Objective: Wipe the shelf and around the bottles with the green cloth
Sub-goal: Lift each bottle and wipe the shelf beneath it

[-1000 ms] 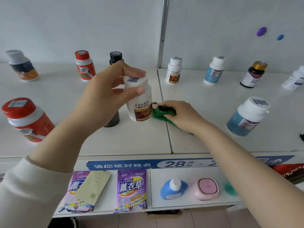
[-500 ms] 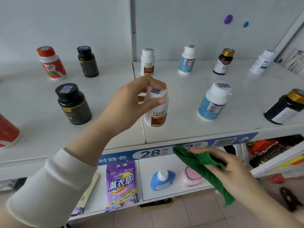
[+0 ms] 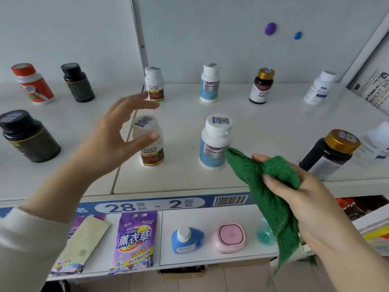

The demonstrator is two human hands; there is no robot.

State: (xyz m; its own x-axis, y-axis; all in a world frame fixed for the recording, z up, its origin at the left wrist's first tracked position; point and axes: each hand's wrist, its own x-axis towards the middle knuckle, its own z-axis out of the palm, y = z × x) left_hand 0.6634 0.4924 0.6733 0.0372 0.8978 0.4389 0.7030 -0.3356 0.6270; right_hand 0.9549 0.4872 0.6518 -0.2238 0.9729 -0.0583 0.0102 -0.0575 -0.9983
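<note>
The white shelf (image 3: pixel 263 131) carries several bottles. A white bottle with a brown label (image 3: pixel 150 148) stands upright near the front. My left hand (image 3: pixel 113 140) hovers just left of its cap with fingers spread, holding nothing. To its right stands a white bottle with a blue label (image 3: pixel 213 148). My right hand (image 3: pixel 299 192) grips the green cloth (image 3: pixel 267 197) in front of the shelf's edge; the cloth's upper corner sits beside the blue-label bottle and its tail hangs down.
Black bottles (image 3: pixel 27 138) and a red one (image 3: pixel 32 84) stand at the left. More bottles line the back wall, and a gold-capped dark bottle (image 3: pixel 328 152) sits at the right. A lower shelf holds a purple detergent bag (image 3: pixel 134 241), a blue bottle (image 3: pixel 187 239) and a pink case (image 3: pixel 230 237).
My left hand set the brown-label bottle down on the shelf and let go of it. My right hand raised the green cloth from below the shelf edge up toward the blue-label bottle.
</note>
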